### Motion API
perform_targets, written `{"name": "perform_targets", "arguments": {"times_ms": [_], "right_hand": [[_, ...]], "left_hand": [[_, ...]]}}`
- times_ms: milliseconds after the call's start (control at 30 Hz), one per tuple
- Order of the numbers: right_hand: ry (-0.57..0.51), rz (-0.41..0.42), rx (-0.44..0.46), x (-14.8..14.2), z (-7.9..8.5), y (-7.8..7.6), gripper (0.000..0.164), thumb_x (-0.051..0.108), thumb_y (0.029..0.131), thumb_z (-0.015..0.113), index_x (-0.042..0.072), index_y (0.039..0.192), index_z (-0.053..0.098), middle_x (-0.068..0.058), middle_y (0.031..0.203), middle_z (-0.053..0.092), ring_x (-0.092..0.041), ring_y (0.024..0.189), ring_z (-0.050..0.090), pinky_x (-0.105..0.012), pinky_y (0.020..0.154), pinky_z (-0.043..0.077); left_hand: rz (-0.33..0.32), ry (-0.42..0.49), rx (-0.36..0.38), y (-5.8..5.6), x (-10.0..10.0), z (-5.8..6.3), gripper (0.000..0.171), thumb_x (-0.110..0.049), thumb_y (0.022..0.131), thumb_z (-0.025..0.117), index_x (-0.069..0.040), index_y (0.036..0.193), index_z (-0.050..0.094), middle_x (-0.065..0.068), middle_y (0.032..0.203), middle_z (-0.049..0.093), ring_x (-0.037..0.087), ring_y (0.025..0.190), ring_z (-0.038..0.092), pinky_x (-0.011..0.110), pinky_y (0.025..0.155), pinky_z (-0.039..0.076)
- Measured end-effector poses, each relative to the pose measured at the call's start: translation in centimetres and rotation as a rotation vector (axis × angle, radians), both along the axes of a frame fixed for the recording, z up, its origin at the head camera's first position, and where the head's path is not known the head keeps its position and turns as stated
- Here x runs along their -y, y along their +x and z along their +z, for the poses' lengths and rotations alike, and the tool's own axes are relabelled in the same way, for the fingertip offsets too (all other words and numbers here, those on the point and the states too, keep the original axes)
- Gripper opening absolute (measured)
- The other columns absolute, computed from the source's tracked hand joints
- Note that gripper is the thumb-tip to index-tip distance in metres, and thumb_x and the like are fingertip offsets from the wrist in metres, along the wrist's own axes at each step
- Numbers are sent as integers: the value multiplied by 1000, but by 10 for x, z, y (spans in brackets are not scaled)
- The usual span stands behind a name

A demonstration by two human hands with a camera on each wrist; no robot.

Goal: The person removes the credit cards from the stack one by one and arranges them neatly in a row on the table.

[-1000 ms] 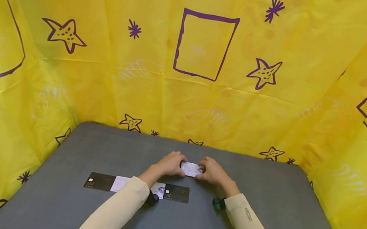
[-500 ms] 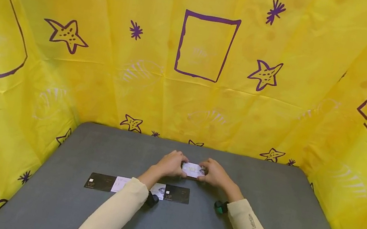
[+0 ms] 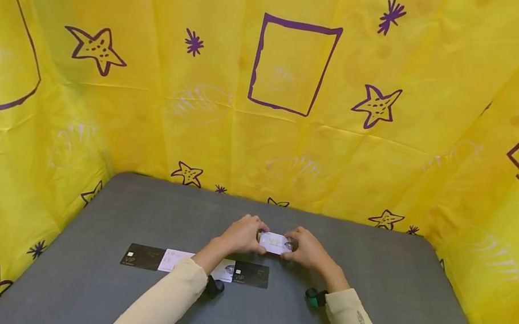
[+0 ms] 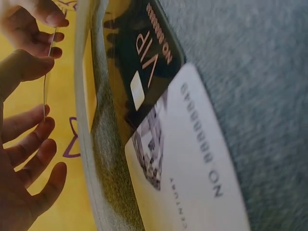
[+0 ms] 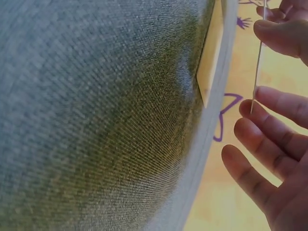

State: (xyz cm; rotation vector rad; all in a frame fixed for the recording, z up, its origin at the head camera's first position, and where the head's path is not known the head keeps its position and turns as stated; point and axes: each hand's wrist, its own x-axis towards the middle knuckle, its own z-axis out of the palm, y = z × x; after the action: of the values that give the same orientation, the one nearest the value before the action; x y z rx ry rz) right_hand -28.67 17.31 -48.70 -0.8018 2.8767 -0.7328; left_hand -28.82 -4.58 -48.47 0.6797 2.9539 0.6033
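Note:
Between both hands, above the far part of the table, is a white card (image 3: pixel 276 243) marked VIP. My left hand (image 3: pixel 242 235) pinches its left end with thumb and fingers. The right end is pinched the same way by my right hand (image 3: pixel 307 250). The wrist views show this held card (image 4: pixel 47 79) edge-on as a thin line, with the lower fingers of each hand spread beside it. Nearer me lies a row of cards: a black card (image 3: pixel 142 256) at the left, white in the middle, partly hidden by my left sleeve, and another black card (image 3: pixel 251 274) at the right.
The grey table (image 3: pixel 367 320) is enclosed by yellow cloth (image 3: pixel 272 147) with purple drawings at the back and sides. A pale flat-sided thing (image 5: pixel 211 57) sits near the table's far edge in the right wrist view; its kind is unclear.
Both hands keep hold of the white card, which has come slightly nearer to me. My right wrist has shifted a little right and toward me. The row of cards lies as before.

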Motion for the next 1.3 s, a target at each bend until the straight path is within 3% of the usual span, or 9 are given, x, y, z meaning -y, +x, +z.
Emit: {"name": "perform_targets", "arguments": {"times_ms": [300, 933, 1300], "right_hand": [[-14, 28, -48, -6, 6, 9, 46, 22, 74, 83, -1, 112, 69, -9, 97, 61, -18, 84, 54, -32, 74, 45], [8, -2, 4, -14, 6, 23, 47, 25, 73, 84, 2, 112, 70, -5, 98, 61, -15, 86, 53, -32, 76, 46], [27, 8, 4, -20, 2, 30, 46, 25, 71, 85, 4, 109, 71, -3, 96, 61, -14, 85, 53, -33, 75, 47]], "left_hand": [[-1, 21, 38, 10, -3, 2, 50, -37, 77, 79, -15, 120, 67, 6, 118, 61, 23, 111, 52, 43, 90, 47], [-24, 18, 3, 29, -11, 0, 53, -37, 76, 78, -13, 122, 66, 6, 114, 61, 22, 105, 52, 38, 88, 46], [-45, -7, 46, 38, -17, -3, 57, -34, 76, 80, -12, 126, 64, 8, 120, 60, 23, 108, 51, 39, 93, 45]]}}
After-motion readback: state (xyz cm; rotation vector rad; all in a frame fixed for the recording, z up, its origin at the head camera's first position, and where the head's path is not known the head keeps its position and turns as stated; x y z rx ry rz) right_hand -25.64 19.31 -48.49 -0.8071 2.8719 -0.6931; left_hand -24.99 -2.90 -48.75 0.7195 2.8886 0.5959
